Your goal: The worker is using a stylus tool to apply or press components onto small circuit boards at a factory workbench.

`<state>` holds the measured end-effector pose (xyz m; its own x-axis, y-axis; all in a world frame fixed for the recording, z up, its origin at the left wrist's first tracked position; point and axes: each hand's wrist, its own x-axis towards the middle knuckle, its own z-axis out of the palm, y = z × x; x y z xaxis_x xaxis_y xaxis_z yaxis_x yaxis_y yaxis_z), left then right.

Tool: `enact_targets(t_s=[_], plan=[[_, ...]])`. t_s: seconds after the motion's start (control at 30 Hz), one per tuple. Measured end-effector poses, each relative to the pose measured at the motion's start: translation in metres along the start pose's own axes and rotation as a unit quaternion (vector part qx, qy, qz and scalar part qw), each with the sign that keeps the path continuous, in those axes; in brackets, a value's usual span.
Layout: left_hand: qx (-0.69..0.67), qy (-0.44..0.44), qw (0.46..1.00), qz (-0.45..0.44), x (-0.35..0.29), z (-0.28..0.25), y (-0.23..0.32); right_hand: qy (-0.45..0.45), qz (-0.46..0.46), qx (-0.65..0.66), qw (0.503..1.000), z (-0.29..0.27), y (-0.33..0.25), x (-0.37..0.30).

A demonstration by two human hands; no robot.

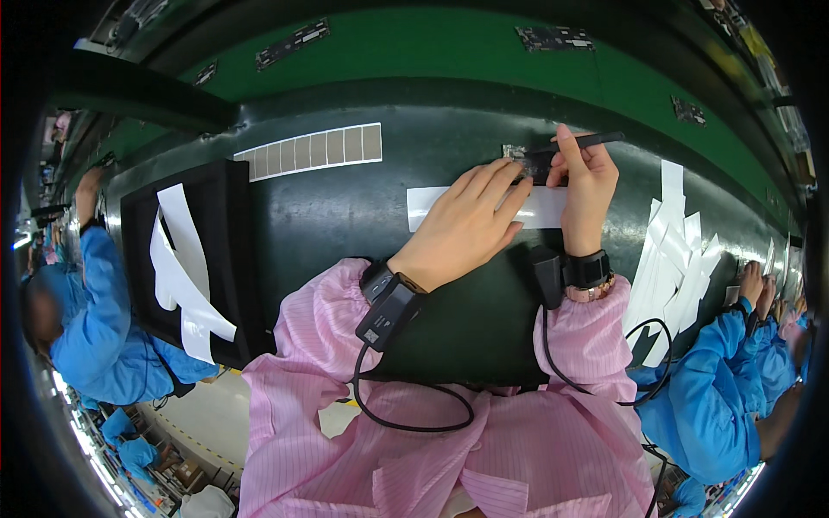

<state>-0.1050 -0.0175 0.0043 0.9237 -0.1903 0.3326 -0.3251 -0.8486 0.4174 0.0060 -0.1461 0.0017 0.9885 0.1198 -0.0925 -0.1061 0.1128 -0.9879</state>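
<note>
A small dark circuit board [515, 152] lies on the dark green bench [363, 216], partly hidden by my fingers. My left hand [466, 221] is stretched out flat, its fingertips resting on the board. My right hand [587, 188] grips a slim black pen-shaped tool [603, 138], which points up to the right; its working end is hidden. That hand is just right of the board. A white strip [540, 209] lies beneath both hands, nearer to me than the board.
A sheet of grey labels [319, 151] lies at the far left. Left of me, a black tray [229, 233] bears curled white strips [180, 246]; more white strips [669, 259] are piled on the right. Circuit boards [555, 39] sit on the green belt [414, 52]. Co-workers in blue [99, 319] flank me.
</note>
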Motion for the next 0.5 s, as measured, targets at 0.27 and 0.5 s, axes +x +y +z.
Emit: enact_targets(t_s=[0.27, 0.5], plan=[[-0.010, 0.012, 1.000, -0.007, 0.0005, 0.0008, -0.0006, 0.010, -0.027, -0.025, 0.999, 0.0011, 0.0045, 0.0008], [-0.011, 0.021, 1.000, -0.008, 0.0012, 0.0006, -0.0003, 0.011, -0.032, -0.012, 0.999, 0.0012, 0.0055, 0.0006]])
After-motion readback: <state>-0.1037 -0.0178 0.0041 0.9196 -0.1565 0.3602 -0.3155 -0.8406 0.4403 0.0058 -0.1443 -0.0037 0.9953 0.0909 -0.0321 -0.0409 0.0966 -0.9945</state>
